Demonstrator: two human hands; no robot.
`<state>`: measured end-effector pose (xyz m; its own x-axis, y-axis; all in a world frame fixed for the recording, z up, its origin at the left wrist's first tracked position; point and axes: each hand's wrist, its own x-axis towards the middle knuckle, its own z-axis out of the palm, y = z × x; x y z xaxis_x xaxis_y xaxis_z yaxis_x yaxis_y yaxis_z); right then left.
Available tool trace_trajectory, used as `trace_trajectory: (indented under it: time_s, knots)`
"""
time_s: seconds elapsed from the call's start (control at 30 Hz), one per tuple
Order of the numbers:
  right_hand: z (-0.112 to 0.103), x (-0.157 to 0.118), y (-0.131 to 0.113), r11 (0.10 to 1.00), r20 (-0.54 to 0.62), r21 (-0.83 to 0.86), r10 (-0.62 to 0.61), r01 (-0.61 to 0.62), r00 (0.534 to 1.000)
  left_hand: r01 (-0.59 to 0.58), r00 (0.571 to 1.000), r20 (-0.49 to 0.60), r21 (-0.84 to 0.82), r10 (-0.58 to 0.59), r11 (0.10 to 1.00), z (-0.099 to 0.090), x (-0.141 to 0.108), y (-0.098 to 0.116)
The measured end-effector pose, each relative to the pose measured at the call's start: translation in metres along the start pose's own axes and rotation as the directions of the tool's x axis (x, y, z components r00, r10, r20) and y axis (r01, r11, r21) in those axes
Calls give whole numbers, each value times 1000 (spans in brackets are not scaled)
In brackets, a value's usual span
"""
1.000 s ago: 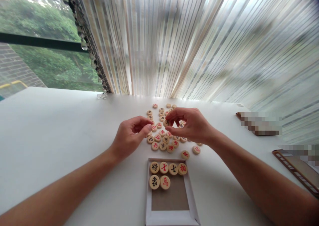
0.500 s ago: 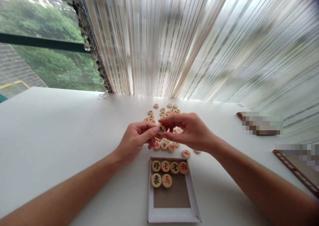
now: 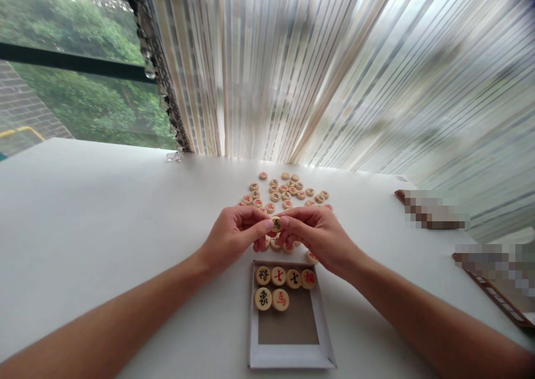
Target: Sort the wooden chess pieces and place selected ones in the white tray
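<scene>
A round wooden piece with a black character [image 3: 276,224] is pinched between my two hands, just beyond the box. My left hand [image 3: 240,231] grips its left edge with thumb and fingers. On its right edge the thumb and fingers of my right hand [image 3: 320,234] are closed. Below them lies a shallow white box [image 3: 292,358] with a brown bottom. Four pieces stand in its back row; in the second row are a black-marked piece [image 3: 263,299] and a red-marked piece [image 3: 280,300].
Several loose wooden pieces [image 3: 287,204] are spread on the white table [image 3: 146,223] behind and under my hands. Two brown-edged objects, partly pixelated, lie at the right [image 3: 430,224]. A string curtain [image 3: 259,78] hangs along the back edge, beside a window.
My right hand has moved down and its fingers have closed on the right edge of the piece. The piece sits slightly lower and further right. The box contents look the same.
</scene>
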<state>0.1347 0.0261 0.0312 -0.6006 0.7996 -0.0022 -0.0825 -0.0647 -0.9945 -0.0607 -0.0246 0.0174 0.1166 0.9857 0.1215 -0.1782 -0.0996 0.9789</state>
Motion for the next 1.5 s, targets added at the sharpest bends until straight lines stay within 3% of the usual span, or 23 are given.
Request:
trace_trajectory:
  time_s: [0.33, 0.6, 0.9, 1.13, 1.5]
  knots:
    - [-5, -2, 8, 998, -78, -11, -70, 70, 994, -59, 996, -56, 116, 66, 991, 3, -5, -7]
    - [1, -2, 6, 995, -92, 21, -95, 97, 991, -52, 996, -74, 85, 58, 995, 5, -3, -6]
    - [-2, -3, 12, 995, -121, 90, -26, 37, 992, -37, 998, -45, 37, 38, 999, 4, 0, -2]
    - [-2, -3, 11, 978, -90, 198, 81, -62, 993, 4, 996, -92, 50, 0, 999, 2, 1, -2]
    - [-2, -1, 9, 945, -67, 300, 160, -133, 985, 13, 998, -56, -113, -20, 993, -2, 3, -6]
